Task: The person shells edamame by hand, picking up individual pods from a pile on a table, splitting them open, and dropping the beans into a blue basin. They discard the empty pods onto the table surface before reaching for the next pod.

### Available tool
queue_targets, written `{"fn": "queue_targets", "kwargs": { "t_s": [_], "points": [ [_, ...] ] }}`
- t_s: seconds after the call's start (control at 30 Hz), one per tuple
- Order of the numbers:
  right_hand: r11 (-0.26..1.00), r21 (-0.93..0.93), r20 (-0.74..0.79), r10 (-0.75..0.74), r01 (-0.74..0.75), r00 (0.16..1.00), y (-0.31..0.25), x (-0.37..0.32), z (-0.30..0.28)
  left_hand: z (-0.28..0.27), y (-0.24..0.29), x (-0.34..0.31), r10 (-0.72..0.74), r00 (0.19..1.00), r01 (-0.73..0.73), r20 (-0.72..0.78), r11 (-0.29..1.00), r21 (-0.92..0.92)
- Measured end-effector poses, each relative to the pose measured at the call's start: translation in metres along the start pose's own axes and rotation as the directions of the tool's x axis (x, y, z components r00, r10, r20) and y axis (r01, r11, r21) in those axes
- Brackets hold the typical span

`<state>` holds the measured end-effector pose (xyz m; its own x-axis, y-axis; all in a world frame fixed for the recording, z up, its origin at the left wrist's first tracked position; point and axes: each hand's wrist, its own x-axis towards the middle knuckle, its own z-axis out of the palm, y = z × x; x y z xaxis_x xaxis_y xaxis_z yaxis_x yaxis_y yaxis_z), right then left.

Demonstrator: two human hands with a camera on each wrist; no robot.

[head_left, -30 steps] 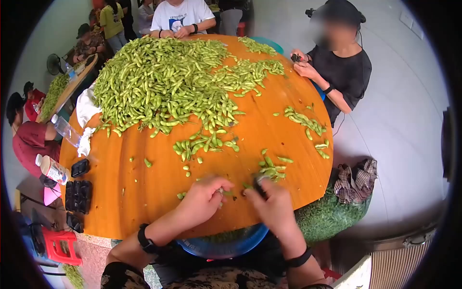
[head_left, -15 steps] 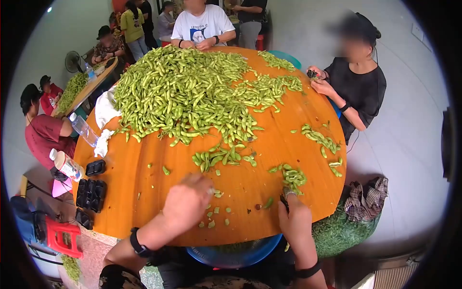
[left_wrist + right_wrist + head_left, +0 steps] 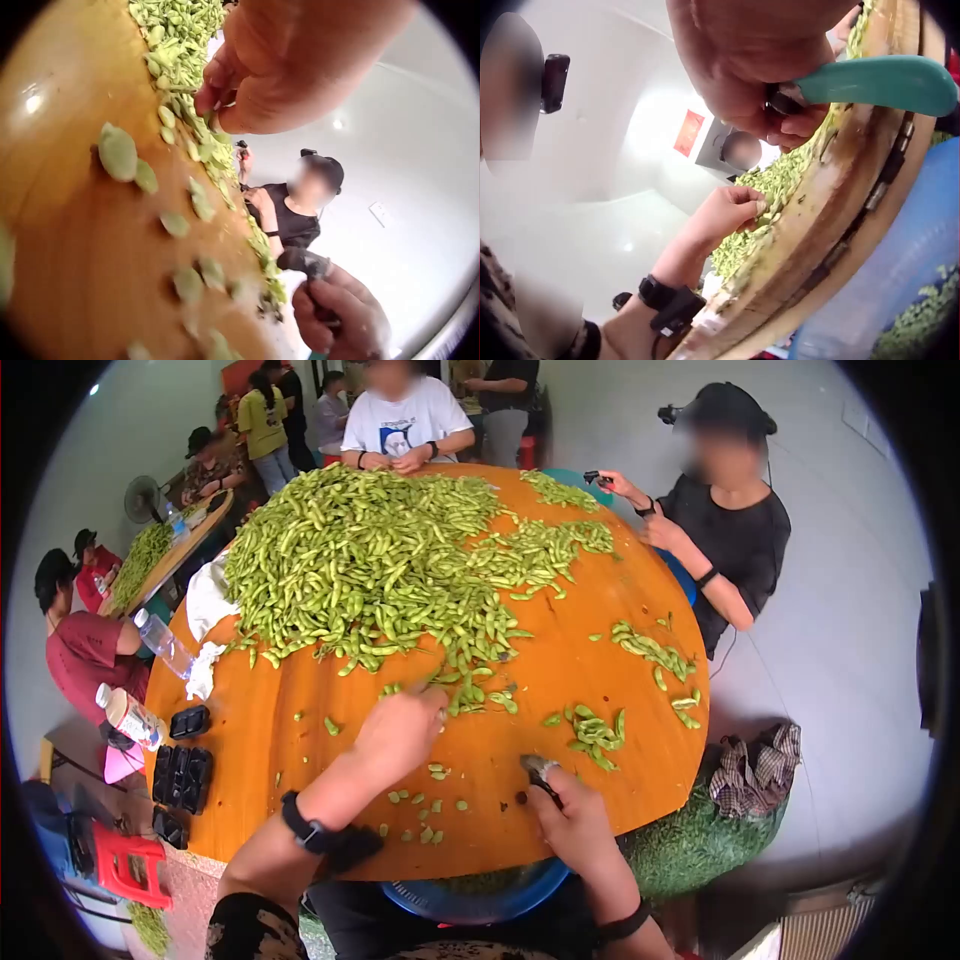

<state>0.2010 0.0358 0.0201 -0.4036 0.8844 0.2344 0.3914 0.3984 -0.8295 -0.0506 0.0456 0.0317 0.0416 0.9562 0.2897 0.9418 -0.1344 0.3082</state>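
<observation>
My left hand (image 3: 400,732) reaches to the near edge of the edamame pods, and its thumb and fingertips pinch a green pod (image 3: 208,117) in the left wrist view. Lower right of it, my right hand (image 3: 578,822) grips a pair of shears (image 3: 540,768) with a dark, metallic head pointing over the table. In the right wrist view a teal handle (image 3: 885,84) sticks out of the curled fingers. Several small pale green pieces (image 3: 425,810) lie between the hands. A small group of pods (image 3: 596,734) rests beyond the right hand.
A large edamame heap (image 3: 350,570) covers the back of the round wooden table (image 3: 300,800). Bottles (image 3: 135,718) and black trays (image 3: 183,778) stand at the left edge. A blue basin (image 3: 475,900) sits below the near edge. A person in black (image 3: 735,540) works at the right.
My left hand has moved away from me to the pods. The right hand has drawn back from the small pod group, which now lies apart from the shears.
</observation>
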Motion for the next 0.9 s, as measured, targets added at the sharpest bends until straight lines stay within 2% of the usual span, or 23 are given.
{"fn": "queue_targets", "kwargs": {
  "t_s": [0.03, 0.07, 0.1, 0.17, 0.23, 0.3, 0.43, 0.53, 0.6, 0.63, 0.7, 0.73, 0.83, 0.9],
  "points": [
    [0.958, 0.197, 0.124, 0.186, -0.208, 0.975, -0.006, 0.004, 0.000, -0.002, 0.012, -0.007, 0.011, 1.000, -0.011, 0.011, 1.000, -0.003],
    [0.837, 0.357, 0.277, 0.329, -0.414, 0.903, -0.009, 0.007, 0.002, -0.004, 0.024, -0.015, -0.097, 0.990, 0.123, 0.099, 0.947, -0.297],
    [0.833, 0.361, 0.270, 0.337, -0.419, 0.902, -0.012, 0.010, 0.004, -0.005, 0.033, -0.021, -0.175, 0.961, 0.267, 0.215, 0.794, -0.546],
    [0.696, 0.479, 0.403, 0.367, -0.534, 0.839, -0.015, 0.015, 0.009, -0.002, 0.040, -0.033, -0.123, 0.963, 0.248, 0.242, 0.762, -0.598],
    [0.699, 0.457, 0.422, 0.373, -0.550, 0.826, -0.016, 0.015, 0.011, 0.002, 0.043, -0.039, -0.075, 0.962, 0.233, 0.262, 0.723, -0.650],
    [0.693, 0.453, 0.439, 0.374, -0.561, 0.817, -0.018, 0.014, 0.011, 0.007, 0.046, -0.042, 0.058, 0.995, -0.012, 0.080, 0.875, -0.484],
    [0.672, 0.440, 0.455, 0.405, -0.596, 0.793, -0.011, 0.009, 0.011, 0.012, 0.051, -0.046, 0.073, 0.990, -0.019, 0.120, 0.916, -0.400],
    [0.665, 0.509, 0.417, 0.364, -0.546, 0.833, -0.010, 0.005, 0.017, 0.016, 0.052, -0.048, 0.110, 0.987, -0.060, 0.115, 0.927, -0.370],
    [0.551, 0.636, 0.386, 0.379, -0.540, 0.841, -0.010, 0.005, 0.024, 0.018, 0.051, -0.049, 0.108, 0.990, -0.067, 0.087, 0.922, -0.381],
    [0.548, 0.636, 0.386, 0.383, -0.543, 0.839, -0.011, 0.005, 0.026, 0.019, 0.050, -0.049, 0.109, 0.990, -0.066, 0.090, 0.921, -0.383],
    [0.363, 0.718, 0.442, 0.420, -0.593, 0.793, -0.012, 0.007, 0.027, 0.025, 0.047, -0.050, 0.117, 0.993, -0.092, 0.033, 0.901, -0.424],
    [0.360, 0.718, 0.442, 0.425, -0.596, 0.790, -0.009, 0.008, 0.028, 0.026, 0.046, -0.050, 0.118, 0.992, -0.091, 0.038, 0.900, -0.427],
    [0.295, 0.731, 0.499, 0.383, -0.615, 0.777, -0.003, 0.011, 0.029, 0.031, 0.040, -0.050, 0.087, 0.993, -0.033, 0.080, 0.852, -0.522],
    [0.274, 0.709, 0.521, 0.417, -0.649, 0.745, -0.004, 0.013, 0.026, 0.037, 0.033, -0.050, 0.065, 0.979, 0.140, 0.196, 0.489, -0.861]
  ]
}}
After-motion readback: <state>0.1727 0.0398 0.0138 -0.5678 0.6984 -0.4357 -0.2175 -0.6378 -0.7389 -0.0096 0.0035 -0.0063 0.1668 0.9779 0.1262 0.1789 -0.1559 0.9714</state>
